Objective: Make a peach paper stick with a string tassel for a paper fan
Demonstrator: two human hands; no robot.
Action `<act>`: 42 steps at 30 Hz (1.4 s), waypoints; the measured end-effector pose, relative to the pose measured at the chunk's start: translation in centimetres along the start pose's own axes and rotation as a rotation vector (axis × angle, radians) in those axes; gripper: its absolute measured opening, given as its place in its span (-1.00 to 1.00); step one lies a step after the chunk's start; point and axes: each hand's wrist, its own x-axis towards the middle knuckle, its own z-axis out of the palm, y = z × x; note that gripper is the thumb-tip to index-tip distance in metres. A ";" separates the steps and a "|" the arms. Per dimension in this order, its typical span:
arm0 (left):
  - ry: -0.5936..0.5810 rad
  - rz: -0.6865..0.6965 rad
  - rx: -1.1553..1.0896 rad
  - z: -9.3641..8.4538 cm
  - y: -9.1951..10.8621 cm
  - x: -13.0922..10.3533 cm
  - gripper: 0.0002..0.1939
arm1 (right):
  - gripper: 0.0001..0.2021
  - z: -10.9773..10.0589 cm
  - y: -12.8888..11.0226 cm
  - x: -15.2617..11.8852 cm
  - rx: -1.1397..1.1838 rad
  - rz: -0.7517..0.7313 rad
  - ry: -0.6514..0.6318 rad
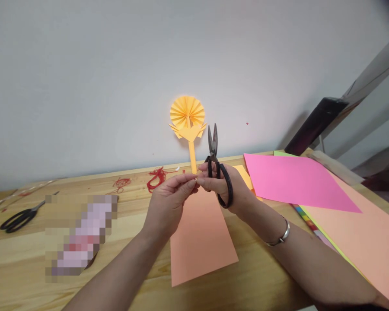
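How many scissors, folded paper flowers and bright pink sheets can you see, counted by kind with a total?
Scissors: 2 (one in the right hand, one on the table)
Folded paper flowers: 1
Bright pink sheets: 1
Total: 4

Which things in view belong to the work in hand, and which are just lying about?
Apparently in use:
- orange paper flower, its stem's lower end at the fingertips of the left hand
- scissors, blades up, in the right hand

Apparently lying about:
- second scissors, far left
- red thread
- pink sheet
- salmon sheet below the hands, perhaps spare
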 end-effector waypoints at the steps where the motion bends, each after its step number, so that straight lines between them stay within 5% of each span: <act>1: 0.001 0.011 0.019 0.0 0.0 0.0 -0.83 | -0.60 0.1 -0.1 -0.1 0.001 0.002 -0.004; 10: -0.014 0.125 0.189 0.2 0.2 -0.2 -0.89 | -0.58 0.5 0.5 -0.3 -0.012 0.029 0.021; 16: -0.043 0.014 0.091 -0.5 0.7 0.2 -0.79 | -0.68 0.4 -0.2 -0.7 -0.073 0.060 0.032; 22: 0.124 -0.121 0.077 -3.8 1.6 4.6 -0.79 | -0.71 -1.6 1.9 -3.1 -0.250 0.116 0.151; 27: 0.234 -0.191 0.256 -5.7 1.0 9.5 -0.79 | -0.73 -2.9 5.2 -4.1 -0.291 -0.006 0.161; 29: 0.248 -0.210 0.356 -5.8 0.6 11.1 -0.64 | -0.74 -3.2 5.7 -4.3 -0.287 -0.045 0.148; 36: 0.228 -0.186 0.673 -6.8 -1.2 14.9 -0.63 | -0.77 -3.8 5.3 -4.4 -0.311 -0.086 0.164; 42: 0.212 -0.101 1.009 -7.3 -1.4 15.6 -0.67 | -0.78 -4.0 5.1 -4.6 -0.256 -0.080 0.133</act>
